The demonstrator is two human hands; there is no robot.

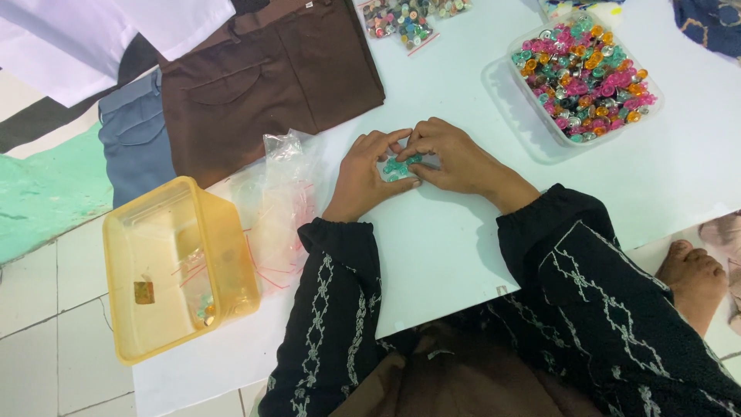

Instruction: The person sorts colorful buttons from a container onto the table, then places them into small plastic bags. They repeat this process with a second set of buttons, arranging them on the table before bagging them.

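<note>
At the middle of the frame, the left hand (363, 174) and right hand (455, 158) meet on the white counter (448, 247), fingers curled narrow around a small heap of teal buttons (399, 167). A clear tub of mixed coloured buttons (584, 73) sits at the upper right. An orange box (174, 266) lies at the lower left, just beside empty plastic bags (282, 201). Brown trousers (270, 77) lie at the upper left.
</note>
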